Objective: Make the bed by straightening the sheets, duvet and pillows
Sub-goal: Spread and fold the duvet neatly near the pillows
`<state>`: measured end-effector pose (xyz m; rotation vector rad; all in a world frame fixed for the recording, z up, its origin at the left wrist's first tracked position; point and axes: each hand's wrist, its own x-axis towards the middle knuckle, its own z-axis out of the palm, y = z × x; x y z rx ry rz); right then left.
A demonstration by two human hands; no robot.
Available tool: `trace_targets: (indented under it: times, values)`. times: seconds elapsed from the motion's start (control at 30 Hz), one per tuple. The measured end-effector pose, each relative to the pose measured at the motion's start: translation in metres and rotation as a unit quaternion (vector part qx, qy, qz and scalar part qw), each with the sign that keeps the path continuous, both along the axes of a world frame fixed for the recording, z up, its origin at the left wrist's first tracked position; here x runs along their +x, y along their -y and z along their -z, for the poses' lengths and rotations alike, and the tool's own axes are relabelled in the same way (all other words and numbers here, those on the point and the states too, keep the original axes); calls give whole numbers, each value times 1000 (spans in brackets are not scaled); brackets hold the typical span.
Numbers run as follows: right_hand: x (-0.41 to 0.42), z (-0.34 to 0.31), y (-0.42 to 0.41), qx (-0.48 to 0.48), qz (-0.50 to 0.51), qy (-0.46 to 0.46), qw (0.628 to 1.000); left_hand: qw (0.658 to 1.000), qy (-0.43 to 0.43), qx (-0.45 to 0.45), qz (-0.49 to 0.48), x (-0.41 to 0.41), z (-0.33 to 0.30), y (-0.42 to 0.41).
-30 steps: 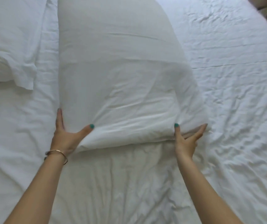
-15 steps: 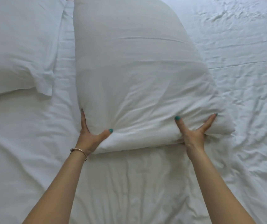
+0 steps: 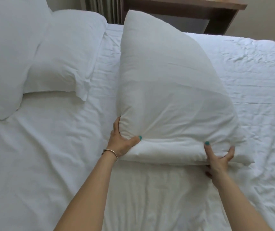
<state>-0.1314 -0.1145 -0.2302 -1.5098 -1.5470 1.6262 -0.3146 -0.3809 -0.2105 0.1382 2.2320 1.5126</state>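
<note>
A large white pillow (image 3: 165, 84) stands tilted on its near edge in the middle of the bed. My left hand (image 3: 121, 140) grips its near left corner, thumb on top. My right hand (image 3: 216, 159) clutches the near right corner, fingers under the fabric. Two more white pillows lie at the left: one (image 3: 68, 52) flat beside the held pillow, another (image 3: 8, 52) overlapping it at the far left. The wrinkled white sheet (image 3: 250, 84) covers the mattress on all sides.
A wooden bedside table (image 3: 216, 10) stands beyond the far edge of the bed. Striped curtains (image 3: 103, 7) hang behind it to the left. The bed's right edge curves off at the frame's right side.
Both hands have closed on the pillow's near corners and raised that edge off the sheet. The view has tilted up, so the far pillows, curtains and table now show.
</note>
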Motion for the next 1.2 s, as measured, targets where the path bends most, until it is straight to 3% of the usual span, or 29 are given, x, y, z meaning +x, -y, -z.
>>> trace_targets:
  times: [0.1,0.17,0.3,0.47,0.63,0.77,0.9,1.07,1.2]
  values:
    - [-16,-6,10,-57,19,-66,996,1000,-6,-6,-16,5,4,-2]
    - [-33,-2,13,-13,43,-97,994,999,-37,-23,-20,10,5,-3]
    - [-46,25,10,84,84,-34,992,992,-96,-70,34,12,5,-3]
    - [-52,51,-4,138,124,-51,981,989,-90,-97,58,4,10,-19]
    - [-50,47,-3,151,157,-105,970,991,-115,-30,62,-9,16,-17]
    - [-37,6,22,166,175,-178,954,992,-103,23,68,-5,-4,7]
    - [17,-23,80,137,183,-185,956,992,-85,43,86,41,-37,56]
    - [141,-44,157,79,184,-146,969,995,-33,-9,89,168,-59,131]
    - [231,-43,173,63,141,-128,980,997,-26,-16,73,268,-61,155]
